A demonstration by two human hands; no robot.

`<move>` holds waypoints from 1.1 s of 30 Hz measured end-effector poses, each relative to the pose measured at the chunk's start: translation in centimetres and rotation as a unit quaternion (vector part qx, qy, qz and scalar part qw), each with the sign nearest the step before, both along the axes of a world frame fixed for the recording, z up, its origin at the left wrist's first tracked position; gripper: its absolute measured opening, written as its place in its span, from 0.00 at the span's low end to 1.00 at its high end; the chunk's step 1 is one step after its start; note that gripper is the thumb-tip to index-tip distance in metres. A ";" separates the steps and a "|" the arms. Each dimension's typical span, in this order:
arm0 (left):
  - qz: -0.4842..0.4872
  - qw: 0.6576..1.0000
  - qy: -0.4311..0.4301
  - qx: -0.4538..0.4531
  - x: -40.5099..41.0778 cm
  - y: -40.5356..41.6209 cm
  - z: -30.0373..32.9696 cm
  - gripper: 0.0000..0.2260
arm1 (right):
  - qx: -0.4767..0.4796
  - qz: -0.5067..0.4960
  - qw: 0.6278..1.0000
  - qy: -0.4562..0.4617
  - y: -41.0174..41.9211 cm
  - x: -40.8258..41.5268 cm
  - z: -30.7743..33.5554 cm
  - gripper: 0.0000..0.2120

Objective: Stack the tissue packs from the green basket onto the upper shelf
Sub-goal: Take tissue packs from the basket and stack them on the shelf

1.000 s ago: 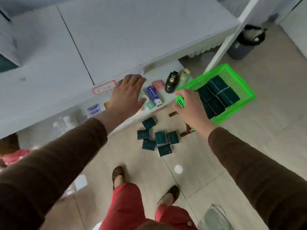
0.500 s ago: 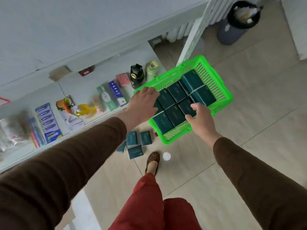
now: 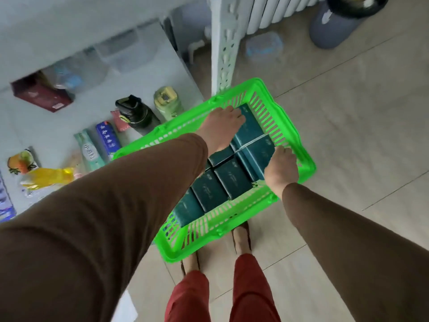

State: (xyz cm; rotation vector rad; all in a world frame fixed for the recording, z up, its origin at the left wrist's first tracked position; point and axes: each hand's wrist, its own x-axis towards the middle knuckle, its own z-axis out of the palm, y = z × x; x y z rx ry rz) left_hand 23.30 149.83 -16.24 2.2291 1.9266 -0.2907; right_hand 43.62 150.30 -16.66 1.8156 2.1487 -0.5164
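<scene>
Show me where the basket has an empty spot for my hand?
The green basket is bare at the near end, between the last tissue pack and the near rim. The rest is crowded with packs edge to edge, with the left hand and the right hand on them.

Lower shelf (image 3: pixel 148 66): bottles (image 3: pixel 137 115), toothpaste boxes (image 3: pixel 106 140).

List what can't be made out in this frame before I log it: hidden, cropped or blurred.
- Left hand, head view: fingers lie on the tissue packs; any grip is hidden beneath the hand.
- Right hand: fingertips hidden among the packs near the green basket wall.
- Packs under the left forearm: count hidden.
- Pack print: too small, blurred.
- Bin: cut off by the top edge.
</scene>
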 end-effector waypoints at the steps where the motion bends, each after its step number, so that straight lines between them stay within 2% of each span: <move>1: -0.003 1.000 0.012 0.004 0.4 1.3 -0.7 0.23 | 0.005 0.014 1.000 -0.016 0.2 0.2 -0.8 0.18; 4: -0.028 0.999 0.041 0.007 1.4 4.2 -2.7 0.22 | 0.016 0.048 0.998 -0.034 0.1 0.5 -2.5 0.20; 8: -0.073 0.995 0.065 0.022 2.1 5.3 -5.6 0.23 | 0.014 0.076 0.996 -0.055 -0.3 1.0 -3.7 0.28; 13: -0.110 0.988 0.105 -0.006 1.8 4.7 -6.0 0.32 | -0.057 0.067 0.996 -0.035 -0.1 1.2 -3.6 0.46; 15: -0.110 0.986 0.128 -0.013 1.5 4.1 -5.4 0.26 | -0.093 0.042 0.995 -0.018 0.3 1.0 -3.4 0.44; 17: -0.100 0.985 0.138 -0.005 1.1 2.9 -4.4 0.17 | -0.112 0.031 0.993 0.000 0.4 1.0 -2.7 0.34; 20: -0.038 0.991 0.129 0.007 0.0 -0.3 -1.0 0.15 | -0.083 0.049 0.995 0.037 -0.4 0.8 -0.2 0.28; 24: 0.142 0.987 0.074 0.004 -2.9 -7.9 6.6 0.21 | -0.060 0.107 0.972 0.199 -2.2 0.0 6.1 0.23; 29: 0.313 0.949 0.021 0.044 -7.7 -21.7 18.6 0.29 | -0.048 0.247 0.902 0.351 -6.4 -5.4 16.8 0.26; 33: 0.397 0.911 0.010 0.109 -12.7 -33.9 27.4 0.25 | -0.067 0.302 0.847 0.432 -13.0 -13.2 25.3 0.30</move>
